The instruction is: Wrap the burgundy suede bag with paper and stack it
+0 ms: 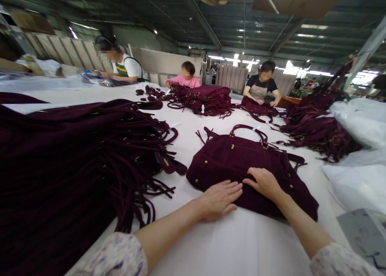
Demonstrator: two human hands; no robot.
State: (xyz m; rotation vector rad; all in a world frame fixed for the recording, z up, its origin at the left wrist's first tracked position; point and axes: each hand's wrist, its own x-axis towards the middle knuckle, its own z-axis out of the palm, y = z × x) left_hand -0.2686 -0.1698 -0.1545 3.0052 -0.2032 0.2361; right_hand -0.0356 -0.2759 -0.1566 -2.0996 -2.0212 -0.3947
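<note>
"Where is the maroon bag (223, 159) lying?"
"It's lying on the white table (223, 248), its handles (241, 126) pointing away."
"And the left hand (221, 199)?"
"It's resting flat at the bag's near edge, grasping nothing. The right hand (264, 182) is touching the bag with bending fingers; whether it's pinching, I can't tell."
"What's lying leftward?"
"A dark maroon pile (75, 147)."

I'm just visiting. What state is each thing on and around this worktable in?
Front handbag: lying down, handle pointing away from the wearer.
Left hand: open, fingers extended over the bag's near edge.
Right hand: on the bag, fingers bent; grip unclear.
Maroon pile at left: stacked, straps trailing loose.
Strap heap at right: loosely tangled.
Distant lamps: lit.
</note>
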